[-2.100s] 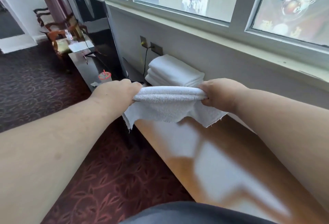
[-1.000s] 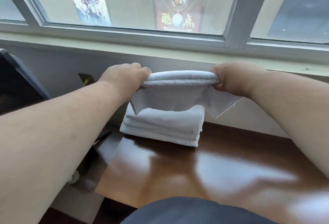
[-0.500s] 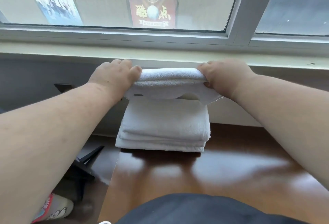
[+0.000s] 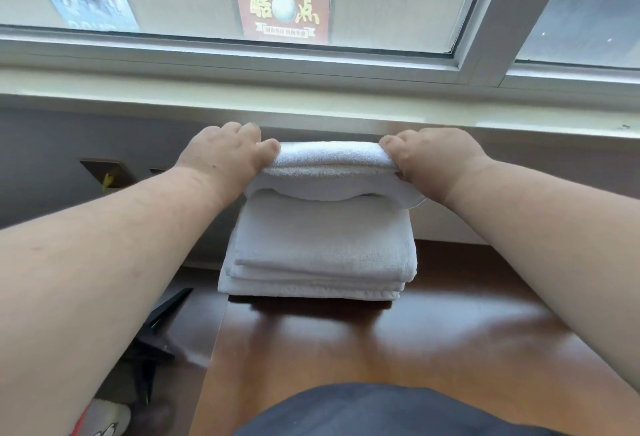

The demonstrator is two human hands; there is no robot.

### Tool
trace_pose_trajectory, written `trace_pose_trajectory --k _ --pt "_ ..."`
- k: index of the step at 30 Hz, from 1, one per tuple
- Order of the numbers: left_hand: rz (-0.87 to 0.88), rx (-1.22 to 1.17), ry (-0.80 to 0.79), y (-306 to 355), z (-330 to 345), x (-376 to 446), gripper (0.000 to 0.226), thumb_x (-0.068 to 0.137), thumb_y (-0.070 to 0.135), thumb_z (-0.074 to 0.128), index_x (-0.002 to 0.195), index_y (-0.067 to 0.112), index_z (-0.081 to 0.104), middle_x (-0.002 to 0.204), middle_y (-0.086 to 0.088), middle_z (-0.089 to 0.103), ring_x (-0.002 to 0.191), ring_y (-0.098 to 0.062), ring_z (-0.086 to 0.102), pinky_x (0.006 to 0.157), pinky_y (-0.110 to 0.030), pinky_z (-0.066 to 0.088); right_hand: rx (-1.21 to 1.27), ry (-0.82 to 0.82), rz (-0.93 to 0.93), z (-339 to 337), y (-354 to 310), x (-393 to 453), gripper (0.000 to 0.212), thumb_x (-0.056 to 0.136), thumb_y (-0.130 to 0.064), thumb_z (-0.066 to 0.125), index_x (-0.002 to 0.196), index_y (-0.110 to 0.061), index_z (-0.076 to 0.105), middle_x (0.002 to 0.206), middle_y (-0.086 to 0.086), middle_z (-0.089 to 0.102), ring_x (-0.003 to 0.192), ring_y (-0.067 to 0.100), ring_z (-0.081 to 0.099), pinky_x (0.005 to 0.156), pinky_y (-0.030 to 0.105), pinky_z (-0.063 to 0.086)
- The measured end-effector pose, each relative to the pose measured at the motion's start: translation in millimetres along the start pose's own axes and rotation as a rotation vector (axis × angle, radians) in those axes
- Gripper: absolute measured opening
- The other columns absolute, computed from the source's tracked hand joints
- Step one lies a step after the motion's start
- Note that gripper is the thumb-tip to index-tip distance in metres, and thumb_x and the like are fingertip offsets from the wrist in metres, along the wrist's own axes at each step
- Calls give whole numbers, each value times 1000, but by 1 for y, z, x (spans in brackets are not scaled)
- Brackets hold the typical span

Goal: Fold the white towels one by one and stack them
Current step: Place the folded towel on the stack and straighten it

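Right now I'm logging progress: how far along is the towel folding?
Done: a stack of folded white towels sits on the glossy brown wooden table. In hand: left hand and right hand grip another folded white towel at the stack's top. Left: releasing it; no unfolded towels are in view.

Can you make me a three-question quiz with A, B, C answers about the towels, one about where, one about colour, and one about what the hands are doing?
1. Where does the stack of folded white towels sit?
A. on the carpet
B. on the glossy brown wooden table, near its far left corner
C. on a chair

2. What colour is the folded white terry towel being held?
A. white
B. blue
C. striped red

3. What are the hands doing?
A. hanging free
B. pressing flat on the table
C. the left hand and right hand each grip one end of the held towel

Answers: 1 B, the stack rests on the wood. 2 A, it is plain white. 3 C, fingers curl round both ends.
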State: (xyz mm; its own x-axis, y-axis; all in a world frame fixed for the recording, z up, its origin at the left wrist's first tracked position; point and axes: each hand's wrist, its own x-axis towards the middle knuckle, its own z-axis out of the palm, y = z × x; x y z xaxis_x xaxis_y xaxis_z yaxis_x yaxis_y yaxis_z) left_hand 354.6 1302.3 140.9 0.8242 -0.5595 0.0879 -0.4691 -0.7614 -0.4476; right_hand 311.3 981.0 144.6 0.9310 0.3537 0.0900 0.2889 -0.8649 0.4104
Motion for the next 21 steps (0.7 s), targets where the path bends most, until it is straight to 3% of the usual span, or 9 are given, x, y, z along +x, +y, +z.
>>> trace_pose_trajectory --k 4,10,14,18,21 --pt "34 -24 -34 9 7 -5 69 74 1 56 128 30 25 112 -2 43 96 -23 45 78 -32 40 16 -39 -19 8 -2 -9 32 95 -33 52 125 -25 43 110 -2 61 88 26 61 57 32 40" --pt "59 -12 -85 31 45 -35 75 71 3 59 130 33 23 112 3 43 96 -20 44 78 -30 38 89 -171 -86 22 -36 -36 37 94 -42 52 126 -24 45 113 -1 59 96 27 63 68 36 52" --pt "32 -28 -119 47 70 -59 71 71 14 68 126 35 29 107 7 44 93 -18 43 77 -30 34 136 -186 -86 41 -57 -59 41 86 -46 57 119 -26 46 111 -3 59 100 24 60 66 33 44" --pt "-167 -280 -117 59 90 -86 58 77 31 67 128 35 41 118 5 48 102 -21 46 83 -34 41 133 -205 -68 59 -76 -83 54 77 -48 60 125 -26 48 120 -3 54 104 23 51 76 35 46" --pt "-463 -642 -122 69 99 -97 64 72 34 67 130 39 39 125 3 41 100 -24 52 82 -38 47 198 -176 -15 65 -86 -97 61 75 -51 59 130 -28 46 128 -3 48 111 24 46 85 37 44"
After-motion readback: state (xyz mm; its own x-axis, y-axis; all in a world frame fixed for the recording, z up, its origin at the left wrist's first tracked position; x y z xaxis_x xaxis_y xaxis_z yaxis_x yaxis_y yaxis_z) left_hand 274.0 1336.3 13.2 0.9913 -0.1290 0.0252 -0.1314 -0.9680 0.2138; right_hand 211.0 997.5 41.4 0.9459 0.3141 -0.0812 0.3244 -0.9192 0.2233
